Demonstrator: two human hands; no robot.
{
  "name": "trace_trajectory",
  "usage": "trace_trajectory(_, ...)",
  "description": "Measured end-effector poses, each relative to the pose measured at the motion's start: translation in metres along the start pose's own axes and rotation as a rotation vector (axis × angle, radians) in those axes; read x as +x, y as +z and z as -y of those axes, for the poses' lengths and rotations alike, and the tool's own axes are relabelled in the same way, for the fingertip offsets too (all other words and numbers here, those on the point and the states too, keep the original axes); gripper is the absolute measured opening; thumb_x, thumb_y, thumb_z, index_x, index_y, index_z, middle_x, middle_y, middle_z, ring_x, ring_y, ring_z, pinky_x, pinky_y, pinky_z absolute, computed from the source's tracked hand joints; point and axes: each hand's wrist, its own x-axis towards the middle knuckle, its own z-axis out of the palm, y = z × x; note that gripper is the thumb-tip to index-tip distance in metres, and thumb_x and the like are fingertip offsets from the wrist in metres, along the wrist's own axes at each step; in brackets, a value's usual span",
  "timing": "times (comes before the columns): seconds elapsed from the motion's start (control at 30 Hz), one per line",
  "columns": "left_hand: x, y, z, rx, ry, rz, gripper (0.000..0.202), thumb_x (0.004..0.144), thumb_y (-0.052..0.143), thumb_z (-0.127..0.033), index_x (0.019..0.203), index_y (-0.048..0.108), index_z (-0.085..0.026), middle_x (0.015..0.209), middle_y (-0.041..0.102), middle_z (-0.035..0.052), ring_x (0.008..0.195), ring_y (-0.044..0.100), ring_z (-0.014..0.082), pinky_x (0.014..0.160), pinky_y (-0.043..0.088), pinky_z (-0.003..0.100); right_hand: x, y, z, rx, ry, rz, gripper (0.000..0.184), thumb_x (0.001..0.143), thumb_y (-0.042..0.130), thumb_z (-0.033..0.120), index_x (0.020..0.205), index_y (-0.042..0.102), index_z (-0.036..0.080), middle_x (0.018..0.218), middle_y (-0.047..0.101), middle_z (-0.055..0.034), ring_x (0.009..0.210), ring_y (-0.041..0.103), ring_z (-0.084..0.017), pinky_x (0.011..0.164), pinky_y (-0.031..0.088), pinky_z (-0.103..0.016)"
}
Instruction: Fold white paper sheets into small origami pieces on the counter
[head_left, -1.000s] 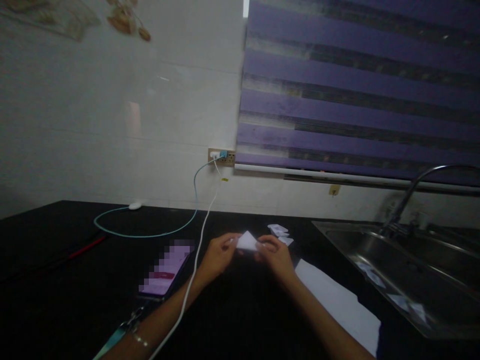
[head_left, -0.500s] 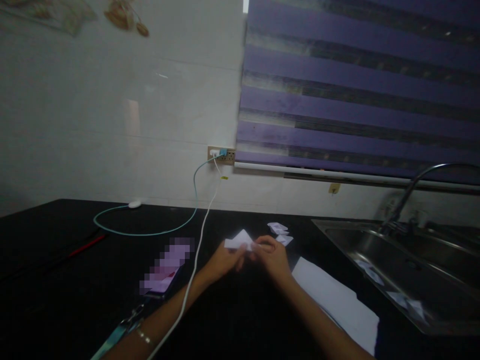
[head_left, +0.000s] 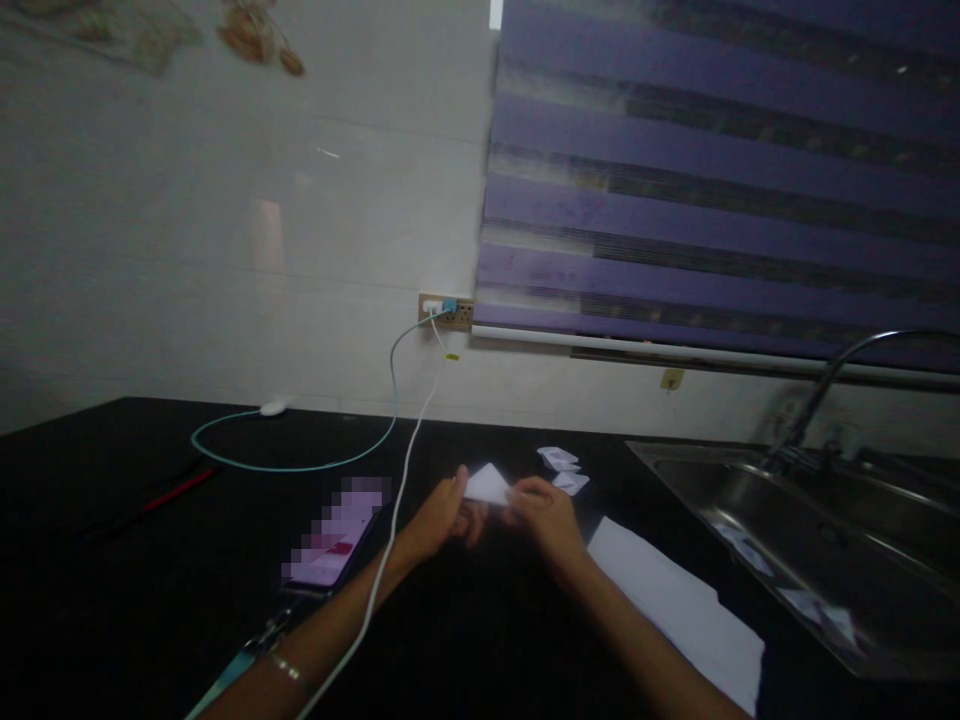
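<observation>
A small white folded paper triangle [head_left: 487, 484] is held just above the black countertop [head_left: 135, 560]. My left hand [head_left: 439, 517] pinches its left corner, thumb up against the edge. My right hand [head_left: 544, 512] pinches its right corner with curled fingers. Both hands are closed on the paper, close together in the middle of the view. Just behind them lie a few small folded paper pieces [head_left: 562, 468]. A larger white sheet [head_left: 675, 605] lies flat to the right of my right forearm.
A phone [head_left: 334, 535] lies left of my left hand, with a white cable [head_left: 409, 460] running to a wall socket [head_left: 444, 311]. A teal cable [head_left: 300, 462] loops across the counter. A steel sink [head_left: 795, 560] with a tap [head_left: 832, 375] and paper scraps is at right.
The paper triangle has been turned and shifted slightly between my fingers; my left thumb now rests on its left edge. Both hands stay at the same spot.
</observation>
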Motion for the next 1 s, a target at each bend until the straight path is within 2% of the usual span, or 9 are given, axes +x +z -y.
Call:
trace_trajectory(0.13, 0.004, 0.004, -0.003, -0.031, -0.073, -0.049, 0.076, 0.081, 0.022, -0.075, 0.063, 0.059, -0.011, 0.042, 0.055, 0.003, 0.032, 0.046, 0.0089, 0.034, 0.022, 0.018, 0.001, 0.0, -0.004, 0.001, -0.028, -0.065, 0.035, 0.063, 0.078, 0.042, 0.076, 0.06, 0.015, 0.057, 0.067, -0.003, 0.053, 0.063, -0.016, 0.053, 0.047, -0.023)
trace_trajectory(0.23, 0.005, 0.016, -0.005, -0.137, -0.146, -0.072, 0.067, 0.076, 0.039, -0.075, 0.07, 0.058, -0.011, 0.047, 0.058, 0.0034, 0.033, 0.048, 0.0098, 0.031, 0.018, 0.017, 0.0, 0.001, -0.007, -0.02, -0.081, -0.125, 0.032, 0.066, 0.075, 0.042, 0.076, 0.06, 0.016, 0.06, 0.067, -0.0036, 0.057, 0.064, -0.018, 0.054, 0.047, -0.025)
trace_trajectory(0.33, 0.001, 0.026, -0.007, -0.277, -0.115, -0.174, 0.048, 0.075, 0.059, -0.06, 0.075, 0.056, -0.012, 0.05, 0.058, 0.0003, 0.035, 0.049, 0.0081, 0.032, 0.022, 0.015, -0.003, 0.001, -0.006, -0.109, -0.149, -0.125, 0.03, 0.067, 0.075, 0.042, 0.077, 0.061, 0.017, 0.062, 0.067, -0.0038, 0.06, 0.064, -0.02, 0.055, 0.047, -0.026)
trace_trajectory(0.43, -0.006, 0.026, -0.011, -0.483, -0.055, -0.233, 0.031, 0.076, 0.066, -0.042, 0.085, 0.055, -0.014, 0.057, 0.058, -0.0019, 0.042, 0.051, 0.0061, 0.036, 0.027, 0.013, -0.005, 0.002, -0.004, -0.159, -0.18, -0.046, 0.031, 0.067, 0.074, 0.043, 0.079, 0.061, 0.017, 0.064, 0.066, -0.0032, 0.062, 0.064, -0.02, 0.058, 0.048, -0.027)
trace_trajectory(0.53, -0.01, 0.014, -0.016, -0.604, -0.095, -0.173, 0.023, 0.077, 0.063, -0.032, 0.086, 0.056, -0.012, 0.064, 0.059, 0.0005, 0.044, 0.051, 0.0052, 0.035, 0.028, 0.013, -0.003, 0.0, -0.002, -0.055, -0.132, 0.072, 0.034, 0.072, 0.068, 0.049, 0.085, 0.062, 0.017, 0.067, 0.064, -0.0019, 0.066, 0.065, -0.02, 0.063, 0.052, -0.03)
trace_trajectory(0.63, -0.013, 0.001, -0.022, -0.611, -0.146, -0.075, 0.022, 0.074, 0.062, -0.026, 0.089, 0.056, -0.011, 0.068, 0.059, 0.0015, 0.044, 0.049, 0.0047, 0.034, 0.025, 0.013, 0.002, -0.006, -0.003, 0.064, -0.065, 0.162, 0.036, 0.074, 0.064, 0.052, 0.085, 0.063, 0.017, 0.068, 0.061, 0.0, 0.068, 0.066, -0.019, 0.068, 0.054, -0.033)
trace_trajectory(0.8, -0.013, -0.009, -0.024, -0.558, -0.22, 0.048, 0.025, 0.071, 0.063, -0.021, 0.093, 0.055, -0.013, 0.072, 0.059, 0.0021, 0.045, 0.047, 0.0037, 0.036, 0.023, 0.012, 0.004, -0.019, -0.001, -0.125, -0.021, 0.301, 0.036, 0.072, 0.068, 0.048, 0.086, 0.066, 0.015, 0.069, 0.067, -0.0027, 0.065, 0.066, -0.018, 0.065, 0.051, -0.029)
trace_trajectory(1.0, -0.012, -0.013, -0.02, -0.464, -0.255, 0.03, 0.023, 0.071, 0.065, -0.029, 0.082, 0.056, -0.01, 0.068, 0.059, 0.0035, 0.044, 0.044, 0.0037, 0.035, 0.02, 0.014, 0.0, -0.022, 0.004, -0.157, 0.085, 0.426, 0.039, 0.072, 0.068, 0.049, 0.084, 0.067, 0.012, 0.069, 0.07, -0.0062, 0.064, 0.067, -0.017, 0.064, 0.051, -0.028)
